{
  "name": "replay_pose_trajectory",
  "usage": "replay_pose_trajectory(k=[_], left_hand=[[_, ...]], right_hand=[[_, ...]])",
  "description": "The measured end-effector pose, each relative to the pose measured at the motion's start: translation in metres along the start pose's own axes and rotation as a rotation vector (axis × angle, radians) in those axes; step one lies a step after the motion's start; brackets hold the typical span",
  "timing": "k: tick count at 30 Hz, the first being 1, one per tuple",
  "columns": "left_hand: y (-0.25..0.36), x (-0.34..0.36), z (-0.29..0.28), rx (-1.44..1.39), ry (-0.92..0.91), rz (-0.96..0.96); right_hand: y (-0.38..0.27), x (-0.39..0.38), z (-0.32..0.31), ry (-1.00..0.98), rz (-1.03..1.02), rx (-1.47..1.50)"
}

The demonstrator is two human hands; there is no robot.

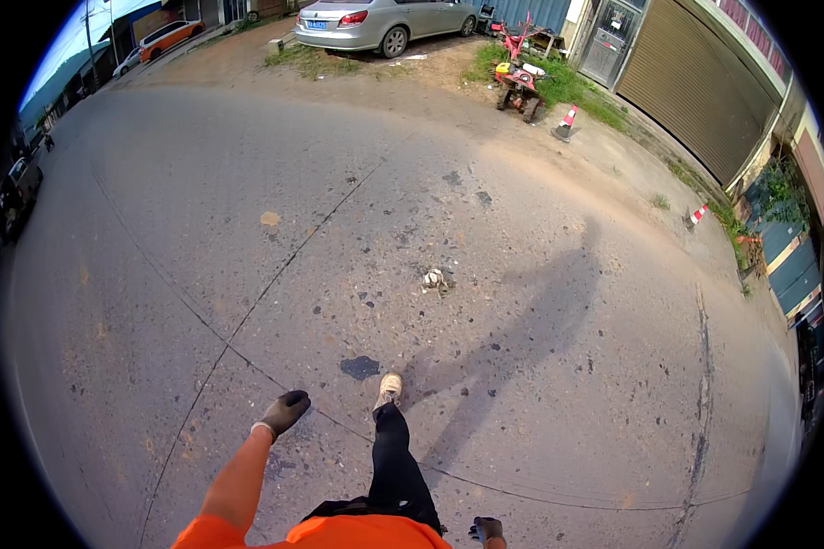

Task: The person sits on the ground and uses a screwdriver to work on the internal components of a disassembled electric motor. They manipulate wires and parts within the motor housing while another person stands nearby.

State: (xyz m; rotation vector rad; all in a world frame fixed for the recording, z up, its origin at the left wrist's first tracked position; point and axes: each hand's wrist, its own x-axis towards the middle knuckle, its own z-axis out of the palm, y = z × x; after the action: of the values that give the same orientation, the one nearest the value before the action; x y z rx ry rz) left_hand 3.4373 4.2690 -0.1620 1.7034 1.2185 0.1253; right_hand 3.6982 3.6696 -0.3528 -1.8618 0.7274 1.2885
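My left hand (286, 413), in a dark glove with a pale cuff, hangs over the road left of my forward foot. Its fingers curl in and nothing shows in them. At the lower edge, right of my leg, my right hand (488, 529) is also gloved; its fingers look bent, and no held thing is visible. A beige shoe (390, 388) on my foot points ahead on the road. Farther ahead lies a small clump of whitish and brownish litter (438, 281), apart from both hands.
The grey concrete road (201, 274) has cracks and a dark patch (360, 368). Beyond it stand a silver car (384, 26), a red tiller-like machine (519, 80), a traffic cone (566, 123) and a second cone (696, 215). A roller shutter (700, 82) is at far right.
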Motion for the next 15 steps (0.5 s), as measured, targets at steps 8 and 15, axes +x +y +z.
replay_pose_trajectory(k=[8,15], left_hand=[[0.051,0.262,-0.065,-0.044,-0.143,-0.447],[0.020,0.384,-0.079,-0.350,-0.187,-1.223]], right_hand=[[-0.301,0.130,0.131,0.028,0.133,-0.440],[-0.906,-0.042,0.358,-0.065,-0.794,-0.293]])
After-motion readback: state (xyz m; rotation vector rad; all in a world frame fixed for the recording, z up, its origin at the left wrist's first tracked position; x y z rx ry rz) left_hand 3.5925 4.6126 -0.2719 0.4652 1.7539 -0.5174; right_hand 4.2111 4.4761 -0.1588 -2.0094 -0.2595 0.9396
